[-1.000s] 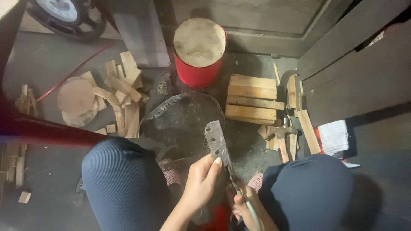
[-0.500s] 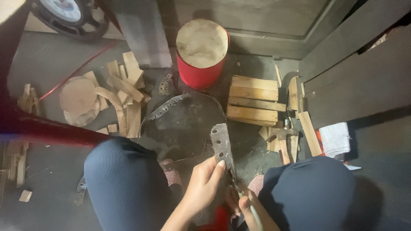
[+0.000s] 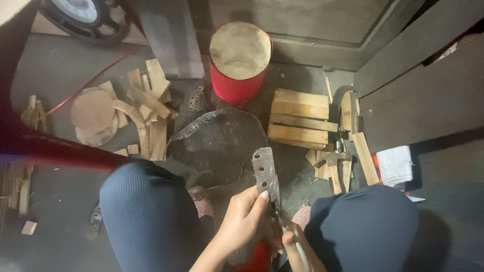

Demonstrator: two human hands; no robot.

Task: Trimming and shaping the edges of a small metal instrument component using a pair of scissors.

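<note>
**Two hands on a punched strip between the knees**

Head view: the person looks down between their own knees, both covered in dark ribbed cloth. The left hand [image 3: 241, 217] comes up from the bottom edge with its fingers closed around the lower end of a grey strip with punched holes [image 3: 265, 171]. The thumb lies along the strip's near face, and the strip stands nearly upright, leaning a little to the left at its top. The right hand [image 3: 292, 242] sits just below and to the right, low in the frame and partly hidden by the left one. Its fingers are curled around a thin pale-handled tool [image 3: 301, 252] whose working end meets the bottom of the strip; the tool's kind cannot be told.

Behind the strip, on the dark floor, lies a large dark sheet [image 3: 222, 146] with a row of holes along its curved upper edge. Beyond it stands a red drum with a pale skin top [image 3: 239, 55]. To the right of the drum is a stack of flat wooden slats [image 3: 298, 118], with smaller wood offcuts just beside it and a folded white cloth [image 3: 396, 165] further right. To the left is a heap of wood scraps [image 3: 146, 106], touching a round wooden disc [image 3: 92, 110]. A dark wheel-like object [image 3: 85, 17] sits in the top left corner.
</note>
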